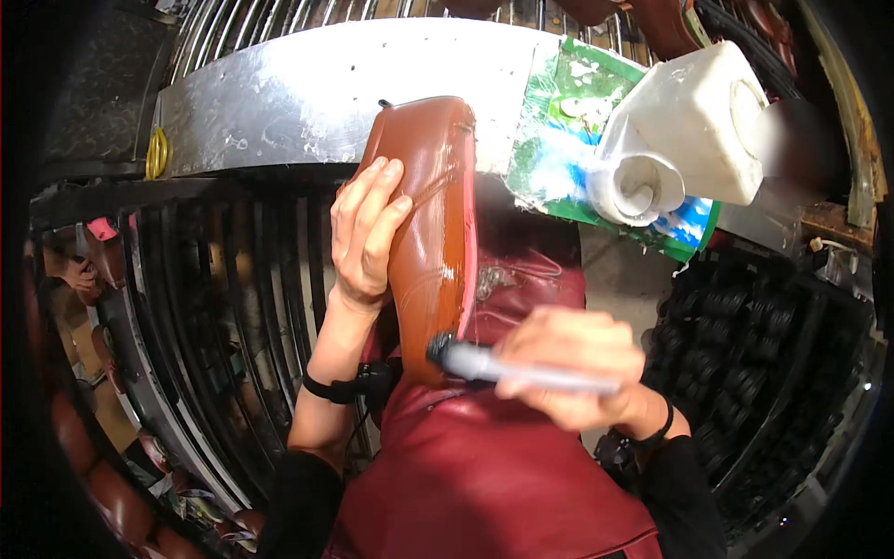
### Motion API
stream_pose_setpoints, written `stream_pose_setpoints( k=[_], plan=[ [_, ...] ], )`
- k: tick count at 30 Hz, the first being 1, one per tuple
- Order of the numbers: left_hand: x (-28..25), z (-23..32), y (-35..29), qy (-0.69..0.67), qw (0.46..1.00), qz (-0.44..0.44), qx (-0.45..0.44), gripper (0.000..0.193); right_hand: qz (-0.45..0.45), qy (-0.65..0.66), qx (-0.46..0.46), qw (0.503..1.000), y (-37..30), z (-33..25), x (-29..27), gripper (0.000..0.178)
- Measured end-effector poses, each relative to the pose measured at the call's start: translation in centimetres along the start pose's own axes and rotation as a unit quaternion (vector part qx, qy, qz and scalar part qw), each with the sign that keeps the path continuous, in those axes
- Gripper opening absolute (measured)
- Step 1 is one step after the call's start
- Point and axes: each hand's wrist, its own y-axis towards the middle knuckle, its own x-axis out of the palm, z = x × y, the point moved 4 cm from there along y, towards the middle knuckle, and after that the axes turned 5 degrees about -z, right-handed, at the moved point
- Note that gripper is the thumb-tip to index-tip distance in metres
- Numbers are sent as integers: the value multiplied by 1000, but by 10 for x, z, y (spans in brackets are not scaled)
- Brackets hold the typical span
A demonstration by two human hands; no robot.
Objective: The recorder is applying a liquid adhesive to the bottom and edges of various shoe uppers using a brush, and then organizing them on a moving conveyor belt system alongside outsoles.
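My left hand point(365, 228) grips the side of a brown leather shoe point(424, 214), fingers spread over its upper. The shoe points away from me, its far end above the metal bench edge and its near end by my red apron point(503, 456). A pink strip point(469, 233) runs along its right edge, and the leather there looks wet and glossy. In my right hand point(573, 363), blurred by motion, is a brush point(466, 361) with a pale handle. Its dark bristles touch the shoe near its lower end.
A white plastic jug point(689, 116) with a cut-open round mouth lies on a green and blue smeared sheet point(573, 102) at the right of the metal bench point(270, 98). Yellow-handled scissors point(157, 154) hang at its left. Dark racks point(745, 354) stand right; rails point(223, 270) run left, with brown shoes beyond.
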Motion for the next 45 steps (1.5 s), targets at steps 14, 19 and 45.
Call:
stream_pose_setpoints(
  k=[14, 19, 45],
  plan=[
    [-7, 21, 33, 46, 998, -35, -40, 44, 68, -32, 61, 995, 11, -31, -26, 10],
    [-11, 16, 59, 30, 991, -82, -97, 50, 22, -111, 76, 991, 31, -57, -34, 23],
    [-24, -63, 98, -487, 806, 29, -335, 95, 495, -128, 64, 857, -36, 30, -118, 21]
  ],
)
